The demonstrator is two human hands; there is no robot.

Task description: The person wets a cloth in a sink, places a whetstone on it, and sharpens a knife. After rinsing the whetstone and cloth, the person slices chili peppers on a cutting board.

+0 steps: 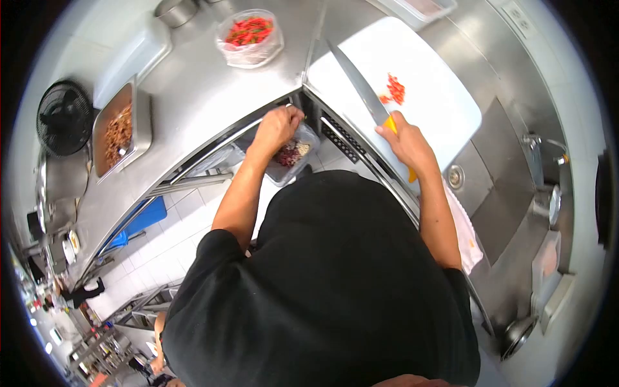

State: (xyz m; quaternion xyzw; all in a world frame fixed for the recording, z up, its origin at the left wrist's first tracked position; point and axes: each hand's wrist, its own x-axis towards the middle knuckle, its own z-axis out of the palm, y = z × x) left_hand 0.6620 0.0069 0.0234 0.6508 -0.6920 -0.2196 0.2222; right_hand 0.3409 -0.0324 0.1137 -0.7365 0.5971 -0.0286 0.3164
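Note:
My right hand [411,145] is wrapped round the yellow handle of a large kitchen knife [361,84]. Its long blade points up and left over the white cutting board [445,103]. Just right of the blade lies a small heap of chopped red chili [396,89] on the board. My left hand [278,129] is closed, fingers bent down, above a clear plastic tub [282,176] below the counter edge. Dark red and pale bits [291,155] lie in that tub. What the left fingers hold, if anything, is hidden.
A plastic-lined tub of red chilies [250,32] stands on the steel counter [193,84]. Farther left are a metal pan of brown food [140,132] and a black fan [64,117]. A sink with a faucet [534,140] lies right of the board. A cloth [461,226] hangs beside my right arm.

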